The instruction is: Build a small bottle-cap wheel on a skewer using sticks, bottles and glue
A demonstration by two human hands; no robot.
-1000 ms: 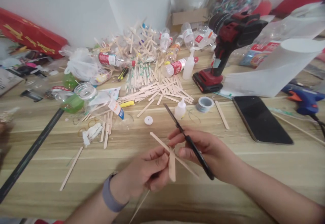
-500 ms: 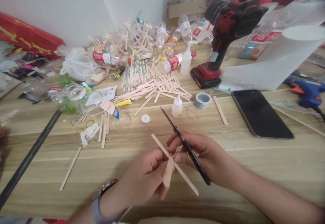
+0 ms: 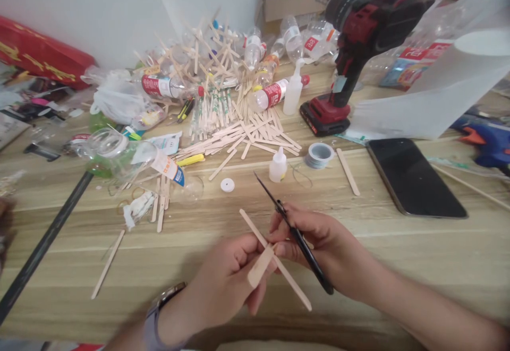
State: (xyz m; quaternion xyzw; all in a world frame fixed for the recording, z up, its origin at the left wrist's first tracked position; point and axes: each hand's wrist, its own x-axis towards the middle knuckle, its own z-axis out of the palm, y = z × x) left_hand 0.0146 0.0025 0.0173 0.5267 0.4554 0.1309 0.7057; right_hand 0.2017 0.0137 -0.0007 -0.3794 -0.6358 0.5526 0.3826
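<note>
Two wooden sticks cross each other between my hands: a long thin stick (image 3: 292, 283) running down to the right, and a wider-looking one (image 3: 260, 267) pointing toward me. My left hand (image 3: 227, 279) pinches them near the crossing. My right hand (image 3: 319, 245) holds a slim black tool (image 3: 308, 258) with a narrow pointed tip, slanting up to the left, and its fingertips touch the sticks at the crossing. Beyond the hands stand a small white bottle (image 3: 278, 166) and a roll of grey tape (image 3: 319, 155).
Loose wooden sticks (image 3: 255, 136) and plastic bottles (image 3: 274, 94) are heaped at the back. A red and black drill (image 3: 358, 48) stands right of them. A phone (image 3: 416, 178) and a blue glue gun (image 3: 486, 138) lie at the right, a black bar (image 3: 48, 245) at the left.
The wider-looking stick has tilted, its near end now further left. My right fingers and the black tool have shifted slightly right. The whole view has moved a little.
</note>
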